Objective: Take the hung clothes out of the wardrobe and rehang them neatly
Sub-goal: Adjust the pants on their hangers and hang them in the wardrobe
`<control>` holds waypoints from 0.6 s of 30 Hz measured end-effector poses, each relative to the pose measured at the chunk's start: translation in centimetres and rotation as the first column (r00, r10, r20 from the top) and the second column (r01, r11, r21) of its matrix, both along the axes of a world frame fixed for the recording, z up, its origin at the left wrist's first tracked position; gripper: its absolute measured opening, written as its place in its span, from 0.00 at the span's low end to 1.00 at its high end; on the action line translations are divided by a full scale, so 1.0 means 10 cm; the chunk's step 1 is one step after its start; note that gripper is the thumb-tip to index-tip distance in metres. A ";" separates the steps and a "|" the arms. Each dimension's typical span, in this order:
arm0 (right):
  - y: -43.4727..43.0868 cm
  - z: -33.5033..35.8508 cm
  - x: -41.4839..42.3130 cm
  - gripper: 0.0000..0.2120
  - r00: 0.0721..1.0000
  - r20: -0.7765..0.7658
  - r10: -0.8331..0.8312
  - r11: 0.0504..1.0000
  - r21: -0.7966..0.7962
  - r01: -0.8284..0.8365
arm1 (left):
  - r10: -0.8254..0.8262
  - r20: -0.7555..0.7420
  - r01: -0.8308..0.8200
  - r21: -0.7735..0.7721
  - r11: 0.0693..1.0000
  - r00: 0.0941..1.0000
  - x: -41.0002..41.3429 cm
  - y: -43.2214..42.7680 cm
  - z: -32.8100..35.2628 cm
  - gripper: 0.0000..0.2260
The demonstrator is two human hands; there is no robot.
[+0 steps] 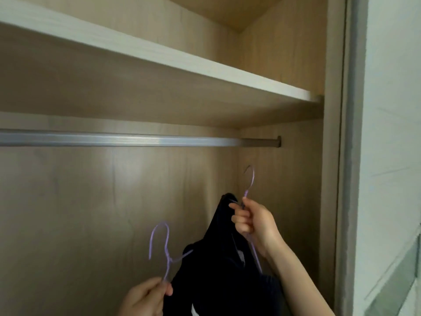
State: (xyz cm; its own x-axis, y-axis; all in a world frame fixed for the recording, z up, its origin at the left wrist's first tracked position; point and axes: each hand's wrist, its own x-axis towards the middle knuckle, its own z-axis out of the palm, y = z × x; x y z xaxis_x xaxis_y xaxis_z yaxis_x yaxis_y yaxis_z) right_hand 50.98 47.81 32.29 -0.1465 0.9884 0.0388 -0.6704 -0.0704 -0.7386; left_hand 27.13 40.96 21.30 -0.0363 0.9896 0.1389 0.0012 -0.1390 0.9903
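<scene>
Both fists clamp hangers, two purple ones: right hand (252, 221) raised on hanger (249, 179) with dark garment (218, 265); left hand (145, 297) lower, second hanger (163, 242); one rail (136, 140).

— How many hangers do you count?
— Two, both purple wire: one hanger (164, 249) low and to the left, a second hanger (249, 185) higher on the right.
— And hands?
— Two as well: the left hand (145, 297) and the right hand (255, 222), one hanger in each.
— Clothes?
— One dark garment (218, 270), as far as the folds let me tell.
— Inside the wardrobe?
— One metal rail (136, 140) and one shelf (159, 58) above it.
</scene>
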 end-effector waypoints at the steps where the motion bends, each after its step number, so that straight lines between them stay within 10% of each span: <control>1: 0.15 0.16 0.01 0.15 1.000 -0.014 -0.001 1.000 0.021 0.002 | 0.045 0.055 -0.046 0.021 0.999 0.997 0.06 0.15 0.06 0.16; 5: 0.73 0.73 0.14 0.25 0.999 -0.015 -0.046 0.994 0.098 0.047 | 0.023 0.044 -0.028 0.122 0.992 0.999 0.20 0.46 0.30 0.13; 18: 2.04 1.04 0.59 0.13 0.969 0.211 -0.127 0.992 0.014 0.127 | 0.302 -0.451 -0.162 0.322 0.933 0.840 0.43 1.22 0.62 0.18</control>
